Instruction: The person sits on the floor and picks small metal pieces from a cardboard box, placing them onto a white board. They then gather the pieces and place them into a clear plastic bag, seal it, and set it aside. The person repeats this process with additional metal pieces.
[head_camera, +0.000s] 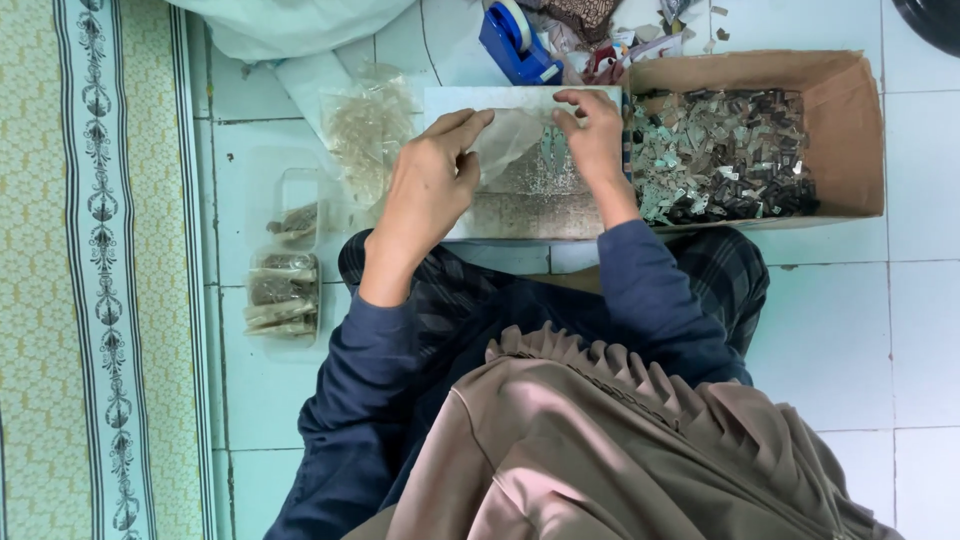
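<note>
Fingers of left hand (428, 185) and right hand (594, 132) pinching clear plastic bag (512, 135), apparently lying crosswise, mouth rightward

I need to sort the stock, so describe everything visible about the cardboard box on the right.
The cardboard box is brown, shallow and open-topped, with its walls standing up. It sits on the pale tiled floor, to the person's right. A heap of small flat pieces in dark brown, grey and pale green covers most of its bottom, with bare cardboard at the right end. The right hand is beside its left wall.
</note>
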